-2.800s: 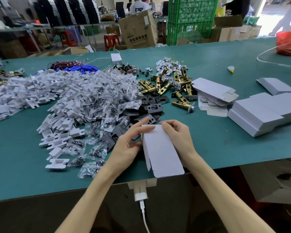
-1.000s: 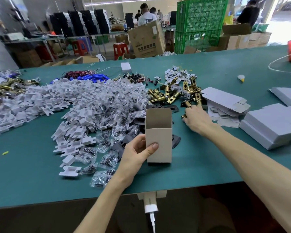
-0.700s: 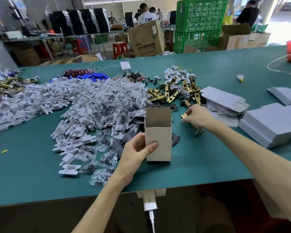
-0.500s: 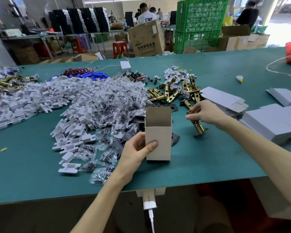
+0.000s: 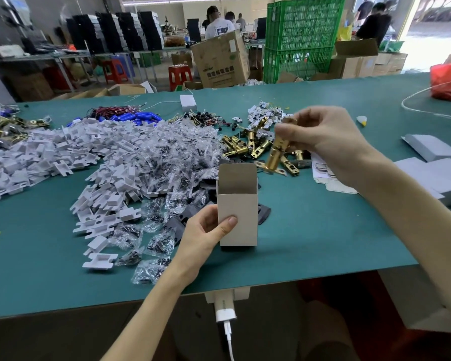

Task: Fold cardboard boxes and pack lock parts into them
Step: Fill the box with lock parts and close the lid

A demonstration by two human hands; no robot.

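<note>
A small white cardboard box [image 5: 238,217] stands upright on the green table, its top open and its flap raised at the back. My left hand [image 5: 203,235] grips its left side, thumb across the front. My right hand [image 5: 323,136] pinches a brass latch [image 5: 276,152] in the air, above and to the right of the box's open top. The latch hangs nearly upright, with its faceplate end at the bottom. More brass latches [image 5: 248,147] lie in a heap behind the box.
White plastic inserts [image 5: 63,157] and small bags of screws [image 5: 162,173] spread over the table's left and middle. Dark plates [image 5: 176,225] lie by my left hand. Flat and folded white boxes [image 5: 432,175] sit at the right. The table's front edge [image 5: 167,295] is close.
The flat box was folded and set upright in my left hand. My right hand reached into the latch heap, picked one brass latch and lifted it up toward the box's open top.
</note>
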